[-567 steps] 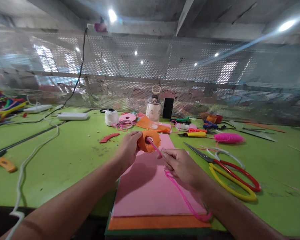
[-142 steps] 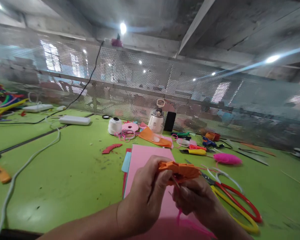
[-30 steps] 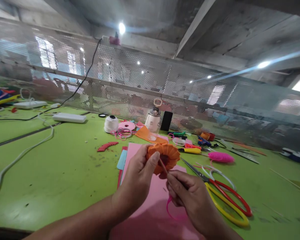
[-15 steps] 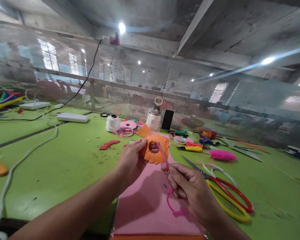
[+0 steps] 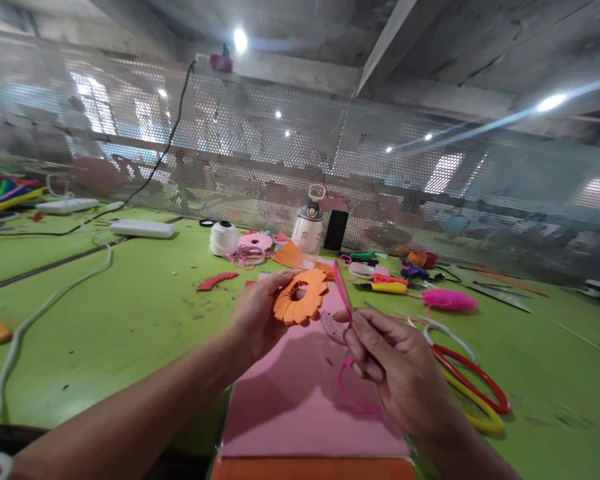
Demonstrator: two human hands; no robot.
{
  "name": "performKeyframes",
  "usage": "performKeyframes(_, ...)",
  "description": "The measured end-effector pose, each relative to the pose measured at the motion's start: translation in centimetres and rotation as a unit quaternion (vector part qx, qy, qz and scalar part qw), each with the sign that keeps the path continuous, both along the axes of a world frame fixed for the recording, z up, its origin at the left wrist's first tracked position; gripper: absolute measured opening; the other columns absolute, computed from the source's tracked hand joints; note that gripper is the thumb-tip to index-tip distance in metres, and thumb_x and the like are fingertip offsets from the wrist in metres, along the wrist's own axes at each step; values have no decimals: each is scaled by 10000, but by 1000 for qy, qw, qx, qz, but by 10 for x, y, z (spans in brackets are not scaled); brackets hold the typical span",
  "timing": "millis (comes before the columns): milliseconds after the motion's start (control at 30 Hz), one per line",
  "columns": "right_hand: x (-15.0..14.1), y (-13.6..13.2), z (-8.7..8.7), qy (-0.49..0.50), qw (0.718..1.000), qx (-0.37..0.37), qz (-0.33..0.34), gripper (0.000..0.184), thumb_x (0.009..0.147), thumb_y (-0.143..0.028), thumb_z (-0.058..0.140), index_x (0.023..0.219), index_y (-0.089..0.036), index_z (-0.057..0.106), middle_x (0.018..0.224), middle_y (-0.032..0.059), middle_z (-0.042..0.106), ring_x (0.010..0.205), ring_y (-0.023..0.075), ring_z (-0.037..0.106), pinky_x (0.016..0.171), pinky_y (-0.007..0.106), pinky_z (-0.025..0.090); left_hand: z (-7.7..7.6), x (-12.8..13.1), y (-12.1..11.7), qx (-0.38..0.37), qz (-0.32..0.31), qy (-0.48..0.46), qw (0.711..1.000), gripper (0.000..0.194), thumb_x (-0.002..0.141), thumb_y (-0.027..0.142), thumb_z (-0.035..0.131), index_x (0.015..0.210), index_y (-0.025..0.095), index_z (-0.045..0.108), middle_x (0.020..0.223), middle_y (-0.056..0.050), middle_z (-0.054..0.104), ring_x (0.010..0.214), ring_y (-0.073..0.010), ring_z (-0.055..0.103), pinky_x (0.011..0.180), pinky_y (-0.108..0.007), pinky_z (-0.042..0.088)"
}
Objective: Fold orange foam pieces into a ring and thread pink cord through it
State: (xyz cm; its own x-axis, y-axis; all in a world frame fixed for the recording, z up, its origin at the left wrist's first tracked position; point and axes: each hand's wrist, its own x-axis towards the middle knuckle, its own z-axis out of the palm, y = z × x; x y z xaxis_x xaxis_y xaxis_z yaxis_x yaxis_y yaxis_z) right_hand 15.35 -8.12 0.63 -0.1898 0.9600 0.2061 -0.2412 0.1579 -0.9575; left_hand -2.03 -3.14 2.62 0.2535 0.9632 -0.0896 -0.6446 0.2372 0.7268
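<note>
My left hand [image 5: 257, 317] grips an orange ring of overlapping flaps [image 5: 314, 288] by its left edge, thumb on top. The ring is tilted toward me with its centre hole showing. To its right, apart from it, my right hand [image 5: 387, 347] pinches a thin flat stick [image 5: 349, 300] upright. Pink yarn [image 5: 340, 283] runs along the stick, and its loose tail hangs below my fingers. Under both hands lies a pink sheet [image 5: 280, 413] on an orange one [image 5: 310, 469]. A clear protractor [image 5: 331, 327] rests on the pink sheet, partly behind my right fingers.
Scissors [image 5: 497, 400] lie right of my right hand, blades mostly hidden. Beyond are a pink yarn bundle [image 5: 450, 299], a yellow-handled knife [image 5: 389, 287], a white bottle [image 5: 307, 230], a black phone [image 5: 336, 230] and a white thread spool [image 5: 224, 238]. A red curved strip [image 5: 217, 281] lies left.
The stick with the pink yarn has moved right, away from the ring's hole. My left hand has turned the ring and brought it slightly left. The protractor has come into view.
</note>
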Motion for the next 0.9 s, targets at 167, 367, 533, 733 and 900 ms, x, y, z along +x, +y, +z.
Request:
performKeyframes(167, 0, 2, -1, -7, 1000, 4, -5, 185, 878, -350, 638, 882, -170, 682, 573, -63, 392, 446, 22, 233, 425, 209, 148, -2, -1, 1, -12, -44, 4, 999, 206, 899, 149, 410, 818, 82, 587, 565, -76, 620, 398, -140, 581, 353, -197, 405)
performKeyframes(367, 0, 3, -3, -9, 1000, 4, -6, 176, 885, -345, 629, 855, -173, 654, 583, -69, 381, 447, 27, 239, 435, 221, 175, -4, -2, 4, -15, -37, 38, 998, 229, 886, 158, 431, 772, 65, 606, 572, -73, 615, 387, -120, 560, 355, -193, 397)
performKeyframes(533, 0, 4, -1, -12, 1000, 8, -14, 178, 875, -340, 637, 843, -164, 638, 584, -69, 392, 444, 27, 244, 436, 222, 177, -10, -2, 9, -9, -43, 44, 998, 215, 867, 158, 450, 803, 61, 632, 618, -105, 653, 443, -141, 602, 357, -197, 398)
performKeyframes(733, -2, 5, 7, -22, 999, 12, -36, 253, 840, -352, 670, 714, -144, 600, 580, -53, 429, 435, 18, 256, 423, 207, 150, -11, 1, 7, 3, -9, 87, 996, 217, 848, 155, 452, 781, 61, 636, 609, -85, 639, 414, -143, 583, 351, -226, 425)
performKeyframes(900, 0, 9, 8, -30, 998, 9, -51, 233, 821, -365, 684, 747, -154, 616, 577, -55, 427, 430, 21, 260, 415, 199, 152, -16, 3, 10, 12, 22, 117, 993, 166, 817, 158, 487, 755, 95, 627, 608, -68, 636, 428, -133, 578, 372, -220, 431)
